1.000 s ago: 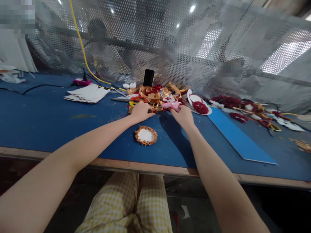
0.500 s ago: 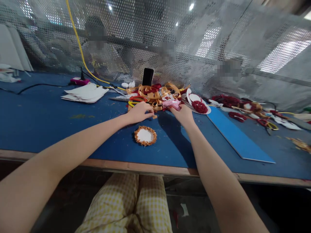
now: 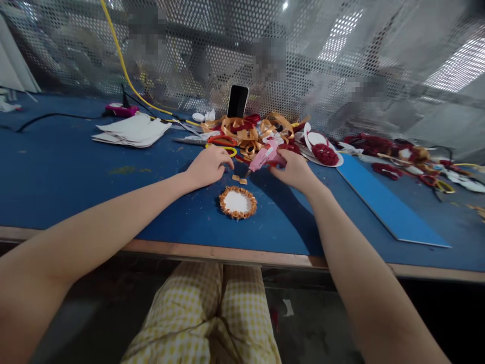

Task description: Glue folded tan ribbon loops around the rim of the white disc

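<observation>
My right hand (image 3: 293,171) grips the handle of a pink hot glue gun (image 3: 262,155), its nozzle tilted down and leftward toward the table. Just at that tip lie small cut pieces of gold ribbon (image 3: 239,179). To the left of them rests my left hand (image 3: 209,165), fingers slightly bent and apart, holding nothing that I can see. Scissors with an orange and a yellow handle (image 3: 223,146) lie right behind it. In front of both hands sits a white disc (image 3: 238,202) edged with a ring of folded gold ribbon.
A tangle of gold and red ribbon (image 3: 242,129) is heaped behind, with a phone (image 3: 238,102) propped upright. White sheets (image 3: 132,130) are stacked at left. A blue board (image 3: 390,199) lies to the right. A yellow cord (image 3: 120,55) hangs before the perforated screen.
The glue gun has been lifted from the ribbon heap and turned nozzle-down toward the ribbon pieces. My left hand has drawn slightly left, away from those pieces. The view has shifted a little.
</observation>
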### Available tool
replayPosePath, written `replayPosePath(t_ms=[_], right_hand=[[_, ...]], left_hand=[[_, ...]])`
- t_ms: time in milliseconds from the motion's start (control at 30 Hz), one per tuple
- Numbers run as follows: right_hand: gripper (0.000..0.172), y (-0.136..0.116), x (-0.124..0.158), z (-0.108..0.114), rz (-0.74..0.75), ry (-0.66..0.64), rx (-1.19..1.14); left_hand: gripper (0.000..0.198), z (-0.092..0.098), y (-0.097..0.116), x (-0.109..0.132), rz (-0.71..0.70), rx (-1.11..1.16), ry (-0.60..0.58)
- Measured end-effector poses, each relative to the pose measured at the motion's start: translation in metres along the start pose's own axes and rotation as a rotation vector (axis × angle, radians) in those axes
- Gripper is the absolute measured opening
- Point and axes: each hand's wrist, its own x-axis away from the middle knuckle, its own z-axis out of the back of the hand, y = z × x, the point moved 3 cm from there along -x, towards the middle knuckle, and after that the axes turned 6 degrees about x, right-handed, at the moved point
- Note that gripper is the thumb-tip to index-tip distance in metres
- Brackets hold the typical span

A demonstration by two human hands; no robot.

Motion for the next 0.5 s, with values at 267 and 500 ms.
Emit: replayPosePath(t_ms=[267,500], right_hand=[[0.031,-0.003,0.001,-0.005,0.03,-0.06,0.012],[0.025,0.005,0.0,-0.01,0.11,-0.006,-0.034]], left_hand=[[0.038,0.001,0.013,0.005,-0.24,0.02,-0.143],[0.036,0.004,0.012,0.005,-0.307,-0.144,-0.091]])
